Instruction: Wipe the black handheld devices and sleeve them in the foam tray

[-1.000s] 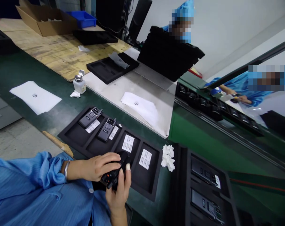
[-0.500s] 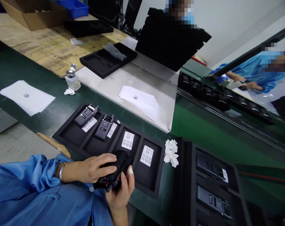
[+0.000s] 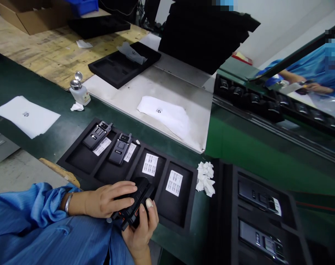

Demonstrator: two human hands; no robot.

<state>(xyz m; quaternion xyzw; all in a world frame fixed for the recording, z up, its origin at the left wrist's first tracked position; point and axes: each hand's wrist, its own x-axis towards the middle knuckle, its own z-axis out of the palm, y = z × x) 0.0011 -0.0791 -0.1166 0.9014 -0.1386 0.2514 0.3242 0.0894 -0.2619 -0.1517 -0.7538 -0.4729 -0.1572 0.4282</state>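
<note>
A dark two-way radio is held low in front of my body, above the front edge of a black foam tray. My left hand lies over it from the left, fingers pressed on its upper side. From below, my right hand grips it, the thumb along its side; one fingertip has a pale covering. Part of the radio is hidden by my fingers. In the tray's two left compartments lie a radio and another radio, each beside a barcode sheet. The other two compartments hold a label sheet and another label sheet.
Crumpled tissues lie right of the tray, before another tray with radios. Behind are a pump bottle, white sheets, a white bag stack and stacked black trays. A co-worker's blue sleeve shows far right.
The view has shifted slightly, so the right-hand tray sits farther right in the picture. Both hands keep their hold on the radio, with a small shift of the right fingers.
</note>
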